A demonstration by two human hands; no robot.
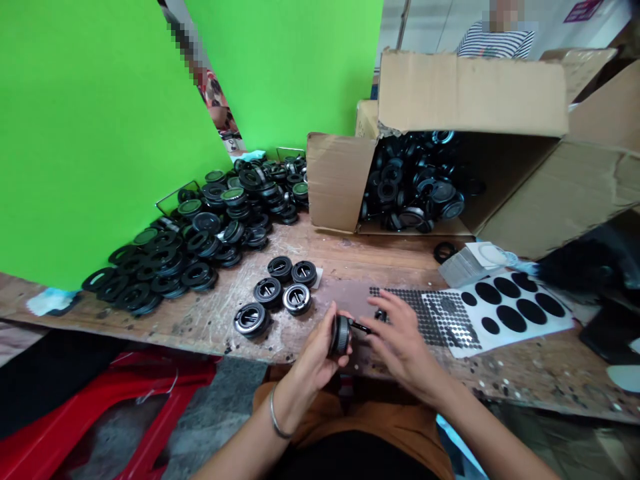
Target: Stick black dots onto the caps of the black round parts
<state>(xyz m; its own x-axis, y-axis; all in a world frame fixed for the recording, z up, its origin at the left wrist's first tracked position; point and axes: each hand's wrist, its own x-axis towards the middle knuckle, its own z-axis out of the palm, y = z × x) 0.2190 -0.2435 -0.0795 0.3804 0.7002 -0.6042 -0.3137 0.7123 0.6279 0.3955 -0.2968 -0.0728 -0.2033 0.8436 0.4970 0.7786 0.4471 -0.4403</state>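
Observation:
My left hand (pixel 320 350) is wrapped round a black lens adapter ring (pixel 341 335), tipped on edge above the table's front edge, its ribbed rim showing. Close to its right side, my right hand (pixel 400 337) has a thin black stick-like tool (pixel 361 327) between thumb and fingers, pointing at the ring. What kind of tool it is cannot be made out. A small black piece (pixel 381 314) shows between the right fingers. Several similar rings, such as a silver-faced ring (pixel 297 299) and a black ring (pixel 267 292), lie flat to the left of my hands.
A large pile of black rings and caps (pixel 200 243) spreads along the green partition (pixel 100 133). An open cardboard box (pixel 473 93) on its side holds more. Sheets of small black dots (pixel 440 317) and large black round stickers (pixel 511 318) lie at right. Someone in a striped shirt (pixel 495 43) is behind.

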